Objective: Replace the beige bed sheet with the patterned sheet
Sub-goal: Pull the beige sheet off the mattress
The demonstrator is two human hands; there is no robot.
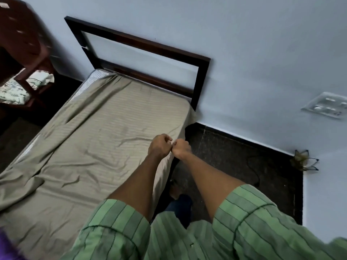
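Dim, flat indoor light with a cool cast; soft shadow under the bed's right edge. Motion blur at top-left chair. Wide-angle bending at edges.

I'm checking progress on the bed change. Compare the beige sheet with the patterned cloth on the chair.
The beige sheet is plain with faint stripes; the patterned cloth is pale with a green print. The beige sheet lies spread on the bed, pulled off one far corner; the patterned cloth sits bunched on the chair. Both are wrinkled.

Single head-worn view, tilted, steeply down from beside the bed (hands close, headboard farther).
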